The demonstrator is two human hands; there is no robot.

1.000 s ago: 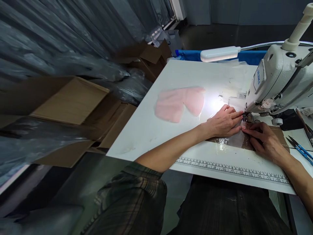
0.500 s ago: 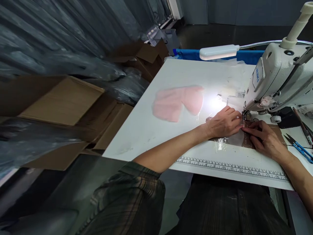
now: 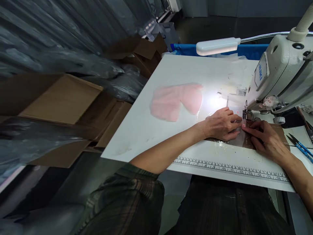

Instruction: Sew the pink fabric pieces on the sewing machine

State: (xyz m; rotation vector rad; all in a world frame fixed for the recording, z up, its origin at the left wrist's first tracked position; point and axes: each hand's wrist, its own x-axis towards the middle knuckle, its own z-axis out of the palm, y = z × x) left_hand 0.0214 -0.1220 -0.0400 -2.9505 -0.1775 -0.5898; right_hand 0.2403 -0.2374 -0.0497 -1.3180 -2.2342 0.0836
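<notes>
My left hand (image 3: 222, 124) lies palm down on a thin, sheer whitish fabric piece (image 3: 238, 141), its fingers slightly apart and their tips just left of the presser foot (image 3: 244, 114). From the other side my right hand (image 3: 267, 138) pinches the edge of that fabric with curled fingers; part of the grip is hidden. A tiny pink bit (image 3: 244, 124) shows between the two hands, in front of the foot. Above them stands the white sewing machine (image 3: 276, 68). Under the hands, a brown, shiny taped patch (image 3: 251, 142) covers the table.
Pale pink sheer fabric (image 3: 168, 102) lies on the white table (image 3: 132, 140) to the left. Blue-handled thread snips (image 3: 302, 147) rest at the right. A ruler strip (image 3: 232, 169) runs along the front edge. A lamp (image 3: 217, 46) hangs behind; open cardboard boxes (image 3: 63, 101) stand left.
My left hand has moved slightly left, and its fingers have spread out on the fabric. The right hand stays nearly where it was. The view has shifted a little.
</notes>
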